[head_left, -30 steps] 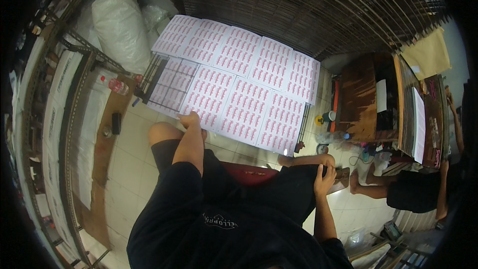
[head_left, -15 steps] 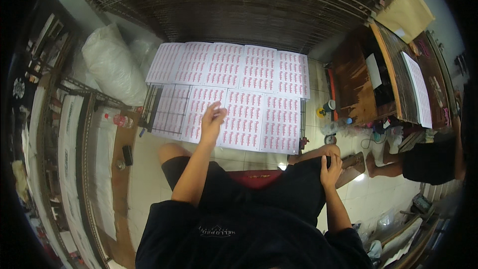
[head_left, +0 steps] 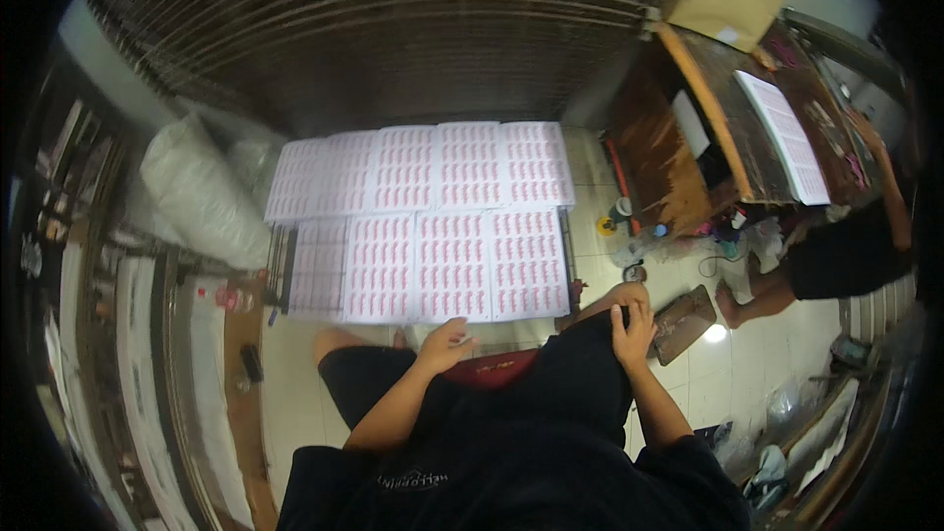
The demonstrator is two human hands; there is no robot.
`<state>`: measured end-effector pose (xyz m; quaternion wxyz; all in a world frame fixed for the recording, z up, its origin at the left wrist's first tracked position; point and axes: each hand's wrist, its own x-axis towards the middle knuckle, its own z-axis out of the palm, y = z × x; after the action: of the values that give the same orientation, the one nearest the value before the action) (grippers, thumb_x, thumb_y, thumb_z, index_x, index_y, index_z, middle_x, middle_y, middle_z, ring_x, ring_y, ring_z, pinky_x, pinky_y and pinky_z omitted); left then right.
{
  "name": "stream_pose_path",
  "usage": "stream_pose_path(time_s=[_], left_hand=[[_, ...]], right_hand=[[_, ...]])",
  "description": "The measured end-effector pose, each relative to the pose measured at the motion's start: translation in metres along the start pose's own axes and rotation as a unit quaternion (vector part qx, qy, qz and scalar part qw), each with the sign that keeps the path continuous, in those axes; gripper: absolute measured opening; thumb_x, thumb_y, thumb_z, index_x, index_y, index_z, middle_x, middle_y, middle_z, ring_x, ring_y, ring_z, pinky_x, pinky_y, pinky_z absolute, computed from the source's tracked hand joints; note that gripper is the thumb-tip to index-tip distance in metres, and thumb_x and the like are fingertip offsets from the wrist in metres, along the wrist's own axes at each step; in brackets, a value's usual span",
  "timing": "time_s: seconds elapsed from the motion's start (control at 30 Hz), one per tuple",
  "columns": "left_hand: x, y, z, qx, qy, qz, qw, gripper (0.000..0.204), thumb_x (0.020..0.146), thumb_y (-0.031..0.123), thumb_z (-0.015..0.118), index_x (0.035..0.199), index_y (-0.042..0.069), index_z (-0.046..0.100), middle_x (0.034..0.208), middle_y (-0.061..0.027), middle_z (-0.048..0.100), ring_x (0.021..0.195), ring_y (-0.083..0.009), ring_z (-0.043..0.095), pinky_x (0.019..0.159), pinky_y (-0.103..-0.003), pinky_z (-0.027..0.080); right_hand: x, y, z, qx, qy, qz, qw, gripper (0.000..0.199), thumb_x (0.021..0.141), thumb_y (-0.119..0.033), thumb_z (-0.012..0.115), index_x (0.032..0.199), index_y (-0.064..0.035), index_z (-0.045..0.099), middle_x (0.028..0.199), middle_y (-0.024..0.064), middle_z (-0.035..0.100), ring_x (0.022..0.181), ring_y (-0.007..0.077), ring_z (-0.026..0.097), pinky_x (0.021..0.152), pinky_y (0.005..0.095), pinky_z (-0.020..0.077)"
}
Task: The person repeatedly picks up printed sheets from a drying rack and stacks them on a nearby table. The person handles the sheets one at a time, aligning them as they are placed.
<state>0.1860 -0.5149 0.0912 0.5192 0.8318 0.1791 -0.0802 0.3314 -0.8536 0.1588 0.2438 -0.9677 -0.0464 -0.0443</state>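
Printed white sheets [head_left: 450, 265] with rows of small red marks lie in two overlapping rows on a wire rack shelf [head_left: 279, 261]. My left hand [head_left: 447, 344] is just off the near edge of the front row, over my lap. Its fingers are loosely bent and a little apart, with nothing visible in them. My right hand [head_left: 634, 336] rests on my right knee, fingers spread and holding nothing. The front row's leftmost sheet [head_left: 317, 270] looks darker, with wire lines showing across it.
Raised wire shelves [head_left: 374, 39] rise behind the sheets. A stuffed plastic bag [head_left: 197, 187] stands at left, near a bottle [head_left: 234, 298] on a ledge. At right, a wooden table [head_left: 723, 113] carries a stack of printed sheets [head_left: 784, 138]; another person [head_left: 846, 251] is beside it.
My left hand has drawn back from above the front sheets toward my lap. My right hand stays on the knee. The view has shifted, so the sheets appear lower.
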Motion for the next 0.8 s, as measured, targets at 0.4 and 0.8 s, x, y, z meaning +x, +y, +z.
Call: stream_pose_path(time_s=[0.4,0.8], left_hand=[[-0.001,0.017,-0.008,-0.088,-0.024,-0.097,0.991,0.056,0.076,0.024,0.073,0.12,0.002,0.049,0.1,-0.0155,0.06,0.088,-0.0201,0.058,0.075,-0.031,0.049],[0.006,0.007,-0.003,-0.086,0.017,-0.054,0.995,0.049,0.076,0.02,0.072,0.116,0.0,0.052,0.09,-0.0126,0.061,0.081,-0.0181,0.059,0.072,-0.029,0.048]], right_hand=[[0.109,0.072,-0.107,0.397,0.354,0.009,0.847,0.035,0.087,-0.016,0.058,0.118,0.0001,0.053,0.102,0.0085,0.06,0.093,0.0153,0.056,0.083,0.0281,0.0438],[0.219,0.118,-0.302,0.829,0.274,0.025,0.486,0.117,0.071,-0.062,0.063,0.14,-0.0018,-0.01,0.144,0.0241,0.012,0.13,0.0412,0.024,0.106,0.0492,0.0257]])
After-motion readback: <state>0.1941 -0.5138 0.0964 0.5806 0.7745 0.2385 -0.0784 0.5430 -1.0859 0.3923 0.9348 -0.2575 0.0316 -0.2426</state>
